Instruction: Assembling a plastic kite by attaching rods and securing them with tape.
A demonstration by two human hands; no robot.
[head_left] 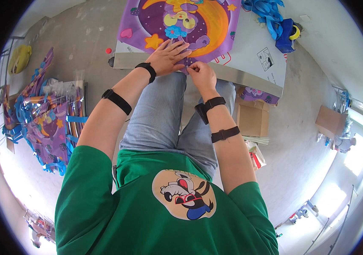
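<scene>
A purple printed sheet (215, 46) with an orange crescent moon, stars and a cartoon figure lies on the white table (249, 70). Its near corner reaches the table's front edge, just above my knees. My left hand (168, 58) rests flat on the lower part of the sheet, fingers stretched out. Close beside it, my right hand (202, 76) is closed, thumb and fingertips pinching the sheet's near corner. Whether anything small is also between those fingertips is hidden.
Blue straps (266, 17) lie at the table's far right, beside a blue holder (284, 42) with a yellow ring-shaped part (294, 32). A cardboard box (253, 120) stands below the table. Purple printed pieces with blue straps (49, 127) are heaped at left.
</scene>
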